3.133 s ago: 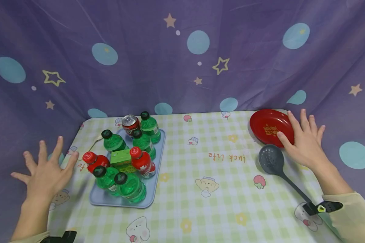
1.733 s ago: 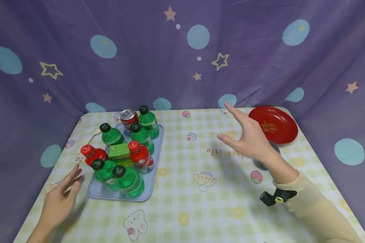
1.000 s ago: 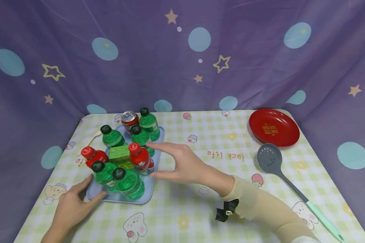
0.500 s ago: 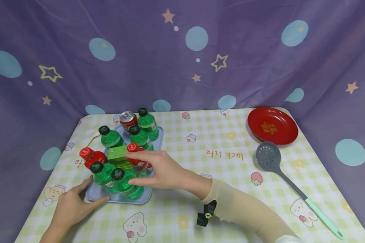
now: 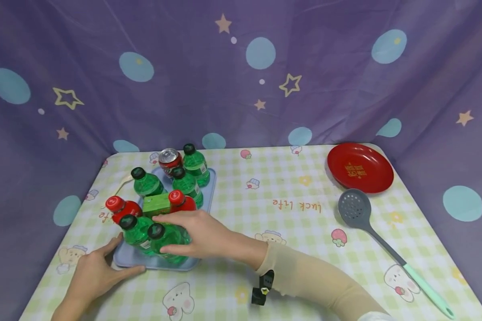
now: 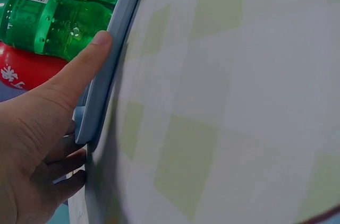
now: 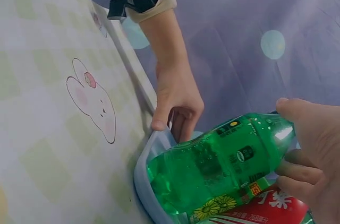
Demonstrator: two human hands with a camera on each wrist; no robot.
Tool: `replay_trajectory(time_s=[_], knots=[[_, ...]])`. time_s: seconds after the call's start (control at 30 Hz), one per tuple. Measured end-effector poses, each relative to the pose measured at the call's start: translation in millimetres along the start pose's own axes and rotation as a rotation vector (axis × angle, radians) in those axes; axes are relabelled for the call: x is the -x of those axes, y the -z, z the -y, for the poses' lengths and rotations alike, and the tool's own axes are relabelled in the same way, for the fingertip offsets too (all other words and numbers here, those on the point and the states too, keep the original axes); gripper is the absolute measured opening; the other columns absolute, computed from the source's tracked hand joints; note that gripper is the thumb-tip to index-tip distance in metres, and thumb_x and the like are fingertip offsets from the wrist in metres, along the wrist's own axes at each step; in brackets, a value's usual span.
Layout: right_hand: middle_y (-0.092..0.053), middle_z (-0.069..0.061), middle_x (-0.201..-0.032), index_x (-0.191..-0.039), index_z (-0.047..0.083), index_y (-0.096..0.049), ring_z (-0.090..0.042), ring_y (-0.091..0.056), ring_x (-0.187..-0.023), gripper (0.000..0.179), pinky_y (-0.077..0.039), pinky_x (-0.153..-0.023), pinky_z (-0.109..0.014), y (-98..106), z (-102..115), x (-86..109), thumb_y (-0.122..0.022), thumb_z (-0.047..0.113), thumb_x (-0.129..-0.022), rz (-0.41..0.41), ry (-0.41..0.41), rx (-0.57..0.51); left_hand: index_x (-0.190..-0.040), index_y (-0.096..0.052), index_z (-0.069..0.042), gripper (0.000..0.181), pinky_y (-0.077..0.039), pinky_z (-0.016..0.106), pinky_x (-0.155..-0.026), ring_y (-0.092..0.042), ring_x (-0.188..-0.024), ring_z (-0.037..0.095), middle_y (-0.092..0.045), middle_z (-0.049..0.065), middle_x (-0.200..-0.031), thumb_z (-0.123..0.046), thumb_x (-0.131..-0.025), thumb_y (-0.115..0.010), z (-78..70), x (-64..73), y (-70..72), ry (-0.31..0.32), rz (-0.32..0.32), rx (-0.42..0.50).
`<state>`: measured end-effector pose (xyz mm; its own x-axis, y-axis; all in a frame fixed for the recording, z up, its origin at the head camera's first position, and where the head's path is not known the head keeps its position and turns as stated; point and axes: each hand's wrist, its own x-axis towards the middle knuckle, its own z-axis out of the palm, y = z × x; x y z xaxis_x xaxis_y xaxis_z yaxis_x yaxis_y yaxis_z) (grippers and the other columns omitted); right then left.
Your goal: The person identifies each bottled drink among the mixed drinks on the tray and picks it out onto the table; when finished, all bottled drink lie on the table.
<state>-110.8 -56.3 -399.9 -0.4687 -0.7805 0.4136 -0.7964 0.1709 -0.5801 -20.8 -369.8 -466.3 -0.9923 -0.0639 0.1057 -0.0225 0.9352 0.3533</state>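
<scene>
With the pale-blue rectangular plastic tray (image 5: pixel 124 256) pinched at its near-left corner by the left hand (image 5: pixel 92 272), the black-capped green plastic bottle (image 5: pixel 166 236) standing in its near-right part was gripped by the right hand (image 5: pixel 201 234), seemingly a grasping step, a steady lift apparently being called for.

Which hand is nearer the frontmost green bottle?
Right. The right hand is around the green bottle; the left hand is farther, at the near left corner of the tray.
</scene>
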Motion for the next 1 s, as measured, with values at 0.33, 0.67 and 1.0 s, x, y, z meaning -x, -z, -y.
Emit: replay_trajectory(time_s=[0.33, 0.67, 1.0], knots=[[-0.077, 0.001, -0.134, -0.143, 0.012, -0.066, -0.004, -0.075, -0.112, 0.054, -0.05, -0.101, -0.007, -11.3, 0.4, -4.6, -0.08, 0.037, -0.097, -0.06, 0.003, 0.034, -0.139, -0.061, 0.014, 0.119, -0.059, 0.069, -0.076, -0.07, -0.099, 0.062, -0.066, 0.043, -0.122, -0.056, -0.053, -0.104, -0.4, 0.8, -2.6, -0.034, -0.054, 0.021], [-0.082, 0.003, -0.118, -0.126, 0.014, -0.077, -0.004, -0.078, -0.1, 0.038, -0.053, -0.089, -0.005, -6.1, 5.8, -6.0, -0.084, 0.034, -0.094, -0.079, -0.031, -0.019, -0.14, -0.06, 0.014, 0.119, -0.059, 0.069, -0.076, -0.07, -0.098, 0.061, -0.066, 0.043, -0.123, -0.057, -0.054, -0.103, -0.7, 0.3, -2.2, -0.011, -0.038, 0.02], [-0.082, 0.002, -0.119, -0.128, 0.017, -0.078, 0.01, -0.055, -0.059, 0.041, -0.043, -0.062, -0.003, 11.3, 11.5, 0.7, -0.086, 0.034, -0.092, -0.105, -0.047, -0.052, -0.138, -0.061, 0.015, 0.12, -0.058, 0.07, -0.078, -0.07, -0.1, 0.062, -0.066, 0.044, -0.122, -0.058, -0.053, -0.103, -1.6, -0.3, -0.2, -0.035, -0.042, 0.001]])
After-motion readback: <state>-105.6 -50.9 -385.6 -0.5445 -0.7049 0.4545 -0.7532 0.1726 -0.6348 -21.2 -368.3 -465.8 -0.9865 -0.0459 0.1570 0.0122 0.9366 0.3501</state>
